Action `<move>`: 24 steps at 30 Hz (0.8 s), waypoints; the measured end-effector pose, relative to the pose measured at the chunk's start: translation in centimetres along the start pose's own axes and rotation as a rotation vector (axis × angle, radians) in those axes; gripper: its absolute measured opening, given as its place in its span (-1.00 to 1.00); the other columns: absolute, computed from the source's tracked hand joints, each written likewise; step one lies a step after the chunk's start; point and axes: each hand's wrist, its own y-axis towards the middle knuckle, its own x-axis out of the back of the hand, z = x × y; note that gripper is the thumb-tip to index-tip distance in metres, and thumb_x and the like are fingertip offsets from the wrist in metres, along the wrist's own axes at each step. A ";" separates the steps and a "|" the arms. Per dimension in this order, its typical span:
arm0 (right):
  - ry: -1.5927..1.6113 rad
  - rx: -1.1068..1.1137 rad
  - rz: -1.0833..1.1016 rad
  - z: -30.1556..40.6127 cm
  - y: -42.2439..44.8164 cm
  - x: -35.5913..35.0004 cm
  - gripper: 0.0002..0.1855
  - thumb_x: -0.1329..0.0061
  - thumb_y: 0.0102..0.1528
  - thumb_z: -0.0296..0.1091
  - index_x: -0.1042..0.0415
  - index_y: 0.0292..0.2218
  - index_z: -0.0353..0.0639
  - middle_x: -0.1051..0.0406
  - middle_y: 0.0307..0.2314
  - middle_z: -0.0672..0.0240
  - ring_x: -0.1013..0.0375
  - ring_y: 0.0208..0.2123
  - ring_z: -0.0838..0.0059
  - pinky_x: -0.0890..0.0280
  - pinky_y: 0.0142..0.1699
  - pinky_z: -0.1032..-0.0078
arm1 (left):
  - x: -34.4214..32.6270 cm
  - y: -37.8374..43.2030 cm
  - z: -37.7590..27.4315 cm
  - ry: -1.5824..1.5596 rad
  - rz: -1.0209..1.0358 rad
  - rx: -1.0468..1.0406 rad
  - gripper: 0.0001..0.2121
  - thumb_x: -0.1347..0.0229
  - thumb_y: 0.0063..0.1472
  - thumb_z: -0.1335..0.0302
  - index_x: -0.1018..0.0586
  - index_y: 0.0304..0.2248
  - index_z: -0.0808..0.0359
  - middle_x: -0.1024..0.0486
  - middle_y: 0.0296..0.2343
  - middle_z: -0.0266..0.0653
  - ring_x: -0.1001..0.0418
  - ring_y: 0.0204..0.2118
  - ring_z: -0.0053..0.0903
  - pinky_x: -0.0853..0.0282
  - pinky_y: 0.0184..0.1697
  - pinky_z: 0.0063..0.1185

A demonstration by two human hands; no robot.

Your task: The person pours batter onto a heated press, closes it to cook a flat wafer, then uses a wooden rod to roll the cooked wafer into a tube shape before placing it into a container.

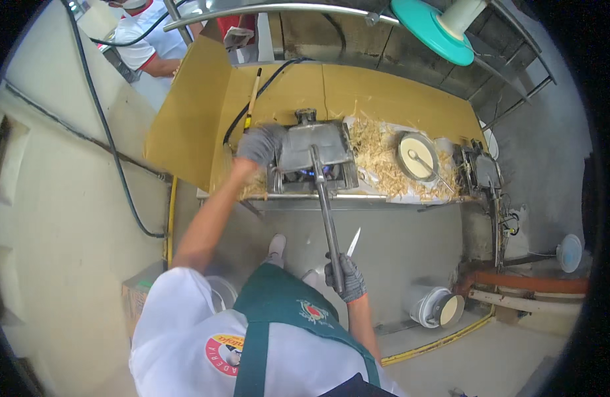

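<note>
A flat metal wafer iron (312, 144) rests over a gas burner (310, 173) with blue flames. Its plates are closed, and a long metal handle (327, 218) reaches back towards me. My right hand (348, 278), in a grey knit glove, grips the end of that handle. A knife (354, 242) juts up from the same hand, its blade pointing away from me. My left hand (261, 144), also gloved, is blurred at the iron's left edge. Whether it touches the plate or holds anything cannot be told.
Pale shavings or crumbs (374, 154) surround a bowl of cream-coloured batter (419, 155) with a ladle. Another iron (486, 171) stands far right. Cardboard (384, 89) screens the back, where a brush-like stick (253, 97) leans. A bucket (431, 307) sits on the floor. Another person (151, 44) is beyond.
</note>
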 end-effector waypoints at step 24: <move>-0.108 0.029 -0.140 -1.5 2.7 -0.7 -0.61 0.10 0.13 0.04 -0.44 -0.28 -0.14 -0.33 -0.67 0.46 -0.29 -0.69 0.62 -0.20 -0.63 0.65 | 0.8 -13.5 -12.5 0.074 0.069 0.038 -0.77 -0.02 0.18 0.34 -0.52 -0.23 0.28 -0.54 -0.44 -0.17 -0.52 -0.40 -0.31 -0.40 -0.40 -0.45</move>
